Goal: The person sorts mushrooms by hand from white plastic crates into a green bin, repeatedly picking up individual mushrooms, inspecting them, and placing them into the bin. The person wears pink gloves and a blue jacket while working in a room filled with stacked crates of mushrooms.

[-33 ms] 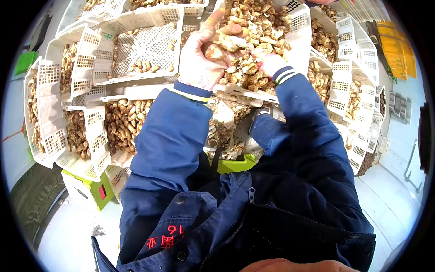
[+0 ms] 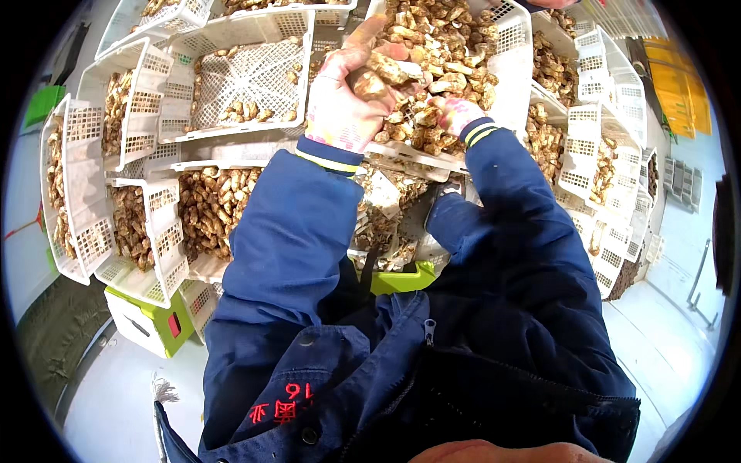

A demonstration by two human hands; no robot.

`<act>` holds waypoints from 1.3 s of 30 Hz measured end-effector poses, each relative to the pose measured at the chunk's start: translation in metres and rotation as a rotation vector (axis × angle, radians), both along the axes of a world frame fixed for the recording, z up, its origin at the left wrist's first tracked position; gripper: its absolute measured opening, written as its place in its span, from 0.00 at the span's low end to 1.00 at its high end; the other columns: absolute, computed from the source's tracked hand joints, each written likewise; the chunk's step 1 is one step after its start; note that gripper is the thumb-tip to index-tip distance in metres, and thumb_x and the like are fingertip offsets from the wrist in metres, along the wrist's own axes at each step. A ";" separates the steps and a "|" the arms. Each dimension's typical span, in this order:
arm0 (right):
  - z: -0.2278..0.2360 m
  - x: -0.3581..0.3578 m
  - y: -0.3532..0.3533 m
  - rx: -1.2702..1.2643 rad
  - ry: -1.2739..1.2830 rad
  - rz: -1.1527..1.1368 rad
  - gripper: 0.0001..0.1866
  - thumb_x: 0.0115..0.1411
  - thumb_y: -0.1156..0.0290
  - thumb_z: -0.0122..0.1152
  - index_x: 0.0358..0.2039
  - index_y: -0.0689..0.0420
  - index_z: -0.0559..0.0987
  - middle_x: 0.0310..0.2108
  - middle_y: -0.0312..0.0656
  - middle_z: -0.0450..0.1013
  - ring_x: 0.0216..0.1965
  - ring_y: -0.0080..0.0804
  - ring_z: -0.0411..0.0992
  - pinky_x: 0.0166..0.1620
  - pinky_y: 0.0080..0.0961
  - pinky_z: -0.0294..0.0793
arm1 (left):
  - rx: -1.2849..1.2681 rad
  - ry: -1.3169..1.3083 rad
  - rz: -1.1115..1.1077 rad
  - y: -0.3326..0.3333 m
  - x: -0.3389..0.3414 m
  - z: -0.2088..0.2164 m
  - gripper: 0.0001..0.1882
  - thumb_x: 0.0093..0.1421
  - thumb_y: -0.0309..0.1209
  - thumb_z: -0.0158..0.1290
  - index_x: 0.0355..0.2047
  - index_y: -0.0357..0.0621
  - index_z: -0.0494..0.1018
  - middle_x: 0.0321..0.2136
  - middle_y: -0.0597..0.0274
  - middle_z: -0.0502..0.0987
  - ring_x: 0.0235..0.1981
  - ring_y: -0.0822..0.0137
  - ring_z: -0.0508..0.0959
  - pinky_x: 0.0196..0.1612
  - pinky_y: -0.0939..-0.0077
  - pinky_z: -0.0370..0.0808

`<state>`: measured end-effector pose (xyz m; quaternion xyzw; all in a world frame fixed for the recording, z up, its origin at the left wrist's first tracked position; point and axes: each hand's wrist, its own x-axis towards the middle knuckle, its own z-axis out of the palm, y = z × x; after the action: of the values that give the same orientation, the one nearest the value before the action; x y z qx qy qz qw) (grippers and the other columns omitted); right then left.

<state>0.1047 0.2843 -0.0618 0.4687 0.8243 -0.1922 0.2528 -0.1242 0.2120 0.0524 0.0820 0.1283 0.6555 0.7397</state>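
My left hand (image 2: 340,104), in a thin patterned glove, is closed around several mushrooms (image 2: 390,69) with brown caps and pale stems, above the near left part of a white plastic crate (image 2: 511,81). That crate holds a heap of mushrooms (image 2: 454,35). My right hand (image 2: 461,116), in a pink and yellow patterned glove, is low over the same heap at the crate's near side. Its fingers curl toward the left hand and the fingertips are among the mushrooms. Whatever they pinch cannot be made out.
At left stand more white crates, one sparsely filled crate (image 2: 251,135) and one full of mushrooms (image 2: 216,204). Others line the right side (image 2: 580,147). Pale trimmings (image 2: 384,197) lie below my wrists, beside my leg. A green and white box (image 2: 150,320) sits at lower left.
My right hand has moved slightly down and left over the heap. The mushrooms in my left hand have shifted a little in its grip.
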 end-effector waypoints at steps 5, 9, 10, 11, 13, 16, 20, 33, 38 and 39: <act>-0.039 0.008 -0.013 0.038 -0.138 0.016 0.15 0.50 0.65 0.54 0.40 0.53 0.74 0.37 0.43 0.74 0.41 0.40 0.72 0.42 0.35 0.72 | -0.116 0.236 0.013 -0.002 0.001 -0.003 0.15 0.60 0.31 0.41 0.44 0.35 0.66 0.25 0.55 0.72 0.30 0.57 0.77 0.31 0.66 0.77; -0.031 0.023 -0.011 0.057 0.087 -0.174 0.20 0.54 0.59 0.51 0.44 0.55 0.72 0.38 0.49 0.74 0.42 0.46 0.72 0.44 0.35 0.70 | -0.283 0.461 0.002 -0.005 0.008 0.008 0.08 0.59 0.30 0.46 0.31 0.37 0.67 0.26 0.56 0.71 0.30 0.58 0.77 0.31 0.71 0.77; -0.005 0.019 -0.008 0.001 0.131 -0.248 0.24 0.54 0.56 0.52 0.48 0.55 0.71 0.41 0.51 0.73 0.44 0.46 0.71 0.46 0.35 0.70 | -0.336 0.506 -0.012 -0.008 0.008 0.008 0.08 0.59 0.30 0.46 0.32 0.37 0.68 0.27 0.55 0.72 0.31 0.58 0.77 0.32 0.70 0.77; 0.013 0.020 -0.010 0.063 0.246 -0.320 0.26 0.54 0.54 0.54 0.50 0.56 0.70 0.40 0.53 0.73 0.44 0.47 0.71 0.47 0.36 0.69 | -0.283 0.553 -0.079 -0.007 0.008 0.002 0.08 0.59 0.30 0.46 0.34 0.36 0.68 0.29 0.54 0.73 0.32 0.58 0.77 0.34 0.69 0.77; 0.047 0.017 -0.007 0.104 0.459 -0.342 0.22 0.54 0.60 0.56 0.50 0.51 0.71 0.44 0.51 0.71 0.46 0.44 0.70 0.49 0.34 0.68 | -0.174 0.653 -0.196 -0.003 0.004 -0.015 0.10 0.59 0.29 0.46 0.38 0.35 0.69 0.32 0.52 0.74 0.34 0.58 0.77 0.36 0.68 0.77; 0.123 -0.003 -0.023 0.401 0.889 -0.007 0.19 0.51 0.71 0.55 0.46 0.50 0.74 0.42 0.43 0.72 0.47 0.41 0.68 0.50 0.33 0.67 | -0.297 0.407 -0.287 -0.001 0.024 -0.009 0.15 0.60 0.29 0.43 0.44 0.32 0.66 0.37 0.48 0.75 0.38 0.55 0.76 0.43 0.63 0.75; 0.167 -0.019 -0.034 0.560 0.921 0.280 0.23 0.49 0.76 0.51 0.49 0.49 0.72 0.45 0.43 0.70 0.47 0.42 0.67 0.49 0.34 0.67 | -0.129 0.048 -0.390 -0.004 0.027 -0.019 0.18 0.60 0.29 0.42 0.48 0.31 0.64 0.41 0.46 0.74 0.40 0.53 0.76 0.44 0.63 0.76; -0.011 0.043 -0.016 0.408 0.212 0.075 0.20 0.53 0.64 0.49 0.46 0.57 0.72 0.41 0.47 0.72 0.44 0.41 0.71 0.45 0.32 0.71 | 0.015 0.258 -0.089 -0.002 0.014 0.008 0.24 0.54 0.30 0.40 0.51 0.30 0.63 0.41 0.45 0.73 0.41 0.53 0.76 0.48 0.62 0.73; -0.030 0.008 -0.011 0.276 -0.084 -0.107 0.18 0.50 0.66 0.54 0.42 0.57 0.71 0.38 0.47 0.72 0.40 0.41 0.72 0.40 0.32 0.72 | -0.015 0.020 -0.027 -0.001 0.008 0.013 0.27 0.55 0.33 0.39 0.55 0.35 0.60 0.44 0.44 0.72 0.45 0.50 0.74 0.47 0.56 0.74; -0.037 0.008 -0.011 0.331 -0.083 -0.094 0.20 0.50 0.66 0.54 0.44 0.58 0.71 0.39 0.47 0.72 0.40 0.41 0.72 0.41 0.32 0.72 | -0.007 0.040 -0.032 -0.001 0.007 0.009 0.26 0.56 0.34 0.40 0.55 0.35 0.60 0.44 0.45 0.72 0.45 0.51 0.74 0.47 0.56 0.74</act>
<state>0.1128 0.2732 -0.0987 0.5494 0.8107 -0.0460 0.1968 -0.1169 0.2115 0.0615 0.0946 0.1442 0.6412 0.7477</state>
